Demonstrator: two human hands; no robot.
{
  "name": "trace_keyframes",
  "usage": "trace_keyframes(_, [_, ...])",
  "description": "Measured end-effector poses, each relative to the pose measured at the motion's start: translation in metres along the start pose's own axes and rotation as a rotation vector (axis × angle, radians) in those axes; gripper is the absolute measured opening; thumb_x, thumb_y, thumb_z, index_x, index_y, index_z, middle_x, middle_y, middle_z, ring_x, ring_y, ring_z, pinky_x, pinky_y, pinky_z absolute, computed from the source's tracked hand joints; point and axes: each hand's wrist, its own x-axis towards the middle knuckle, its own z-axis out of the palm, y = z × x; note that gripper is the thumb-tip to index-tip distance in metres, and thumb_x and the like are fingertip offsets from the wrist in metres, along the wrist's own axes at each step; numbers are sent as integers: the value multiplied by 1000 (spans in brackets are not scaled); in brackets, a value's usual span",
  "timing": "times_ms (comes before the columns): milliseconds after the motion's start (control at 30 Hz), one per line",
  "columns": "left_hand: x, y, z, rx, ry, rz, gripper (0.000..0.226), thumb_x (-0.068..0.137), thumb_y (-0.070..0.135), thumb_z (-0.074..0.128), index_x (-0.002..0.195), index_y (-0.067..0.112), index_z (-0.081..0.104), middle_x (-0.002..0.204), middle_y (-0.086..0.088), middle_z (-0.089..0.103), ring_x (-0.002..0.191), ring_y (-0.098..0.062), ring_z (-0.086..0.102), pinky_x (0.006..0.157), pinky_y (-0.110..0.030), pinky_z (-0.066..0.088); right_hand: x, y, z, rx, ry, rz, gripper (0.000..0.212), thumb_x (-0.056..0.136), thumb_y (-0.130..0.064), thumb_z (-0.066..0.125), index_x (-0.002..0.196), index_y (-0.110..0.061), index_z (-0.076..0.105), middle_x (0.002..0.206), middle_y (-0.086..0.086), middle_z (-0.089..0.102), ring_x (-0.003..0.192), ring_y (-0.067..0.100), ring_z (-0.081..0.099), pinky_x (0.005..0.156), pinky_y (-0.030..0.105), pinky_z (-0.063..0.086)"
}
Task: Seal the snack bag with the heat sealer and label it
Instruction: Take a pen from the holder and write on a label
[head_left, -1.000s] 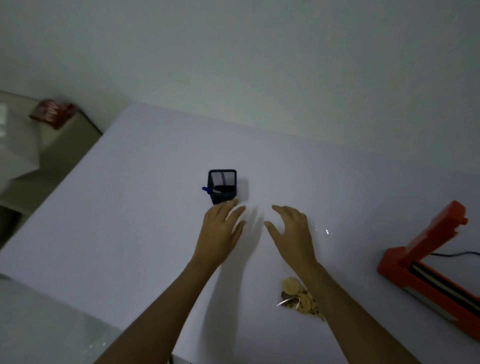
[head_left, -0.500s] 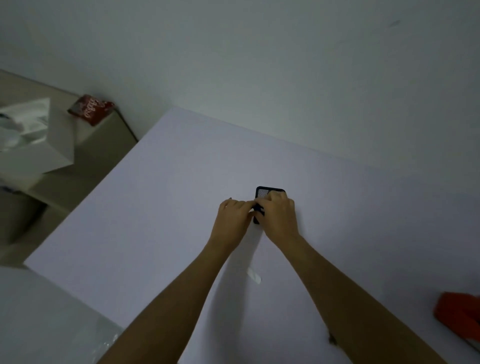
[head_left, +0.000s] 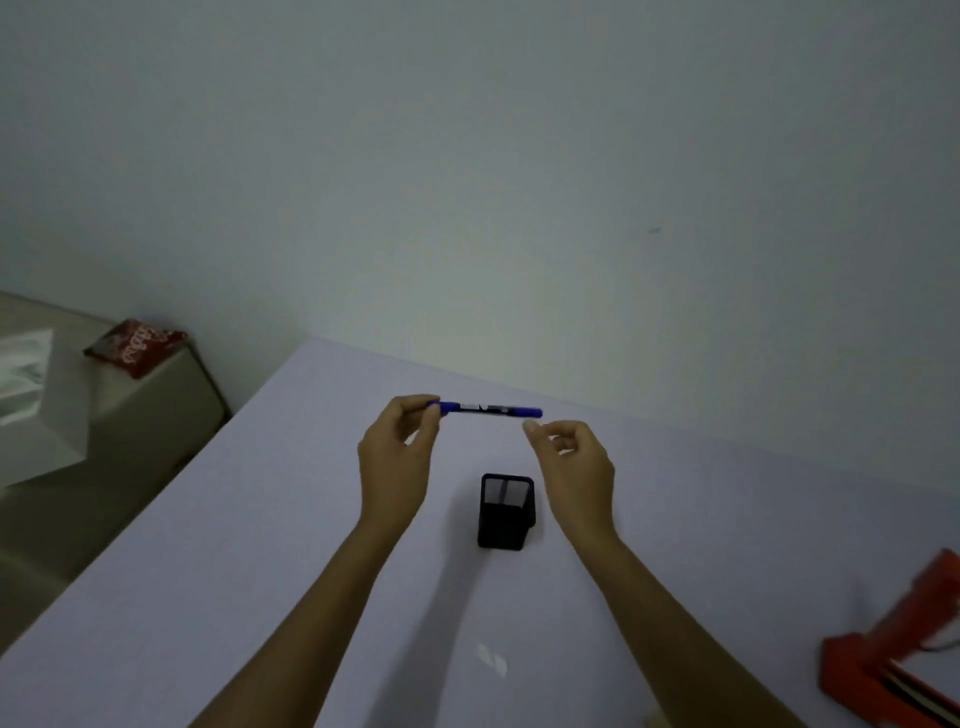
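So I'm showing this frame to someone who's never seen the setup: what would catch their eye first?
Most likely the blue marker held level above the table, its left end pinched by the left hand while the right hand, fingers curled, sits just below its other end without plainly touching it. Below them stands a black mesh pen holder, and the orange-red heat sealer juts in at the lower right edge.

White cursive script runs across a red packet (head_left: 136, 347) lying on a box at the far left — too small and tilted to read with certainty. A blue marker (head_left: 488, 409) bears a pale printed band — the lettering is blurred, unreadable.
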Motion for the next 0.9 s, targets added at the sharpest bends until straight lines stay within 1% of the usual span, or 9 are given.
trace_keyframes(133, [-8,24,-12,-247,-52,-119,13,93,14,58,102,12,68,94,-2,74,93,-11,69,84,-19,52,-21,-35,7,534,-389,442,43,83,-54,63,100,-15,69,64,-2,53,47,9,35,43,20,27])
trace_keyframes(200, [-20,29,-16,-207,-124,-75,12,92,10,58,101,9,67,93,-2,74,92,-11,69,79,-15,52,-27,-48,11,729,-485,449,31,84,-46,66,91,-16,65,59,-2,46,42,8,26,39,20,19])
trace_keyframes(267, [-33,32,-22,-96,-189,38,10,92,9,58,99,11,65,93,1,73,92,-8,68,79,-12,51,-29,-56,11,709,-503,353,25,84,-36,69,79,-15,56,55,-2,44,40,7,26,36,19,19])
trace_keyframes(367, [-41,30,-32,221,-267,342,12,90,18,64,102,16,62,94,9,69,88,-3,63,81,-11,48,-35,-62,11,547,-455,247,30,83,-30,73,69,-16,51,52,1,44,39,9,27,34,20,22])
trace_keyframes(567, [-38,43,-38,748,-332,697,24,91,30,57,93,6,63,70,-7,65,58,-20,55,52,-31,47,-48,-74,14,466,-315,184,37,87,-28,68,61,-16,45,47,-2,40,37,7,31,38,19,30])
trace_keyframes(667, [-39,53,-36,875,-414,661,31,97,33,44,96,5,57,70,-5,57,59,-20,50,54,-33,44,-46,-78,10,471,-283,133,41,89,-25,66,58,-16,41,45,-4,39,36,7,31,39,21,30])
trace_keyframes(767, [-38,66,-43,782,-528,548,26,101,30,39,103,10,55,73,5,51,64,-17,50,59,-22,37,-46,-81,8,458,-294,87,41,91,-23,63,59,-17,39,43,-4,38,35,7,30,38,20,30])
trace_keyframes(833, [-36,66,-63,657,-548,454,21,100,31,42,91,18,56,61,13,48,60,-15,51,56,-19,32,-30,-81,-8,647,-167,166,42,93,-19,60,60,-19,34,39,-8,32,30,5,25,33,15,23])
trace_keyframes(900, [-29,51,-98,567,-493,339,27,96,41,38,76,28,50,55,9,52,60,-13,53,55,-17,35,-6,-80,-43,794,-6,174,42,93,-17,59,62,-19,32,37,-10,28,29,4,21,32,14,17])
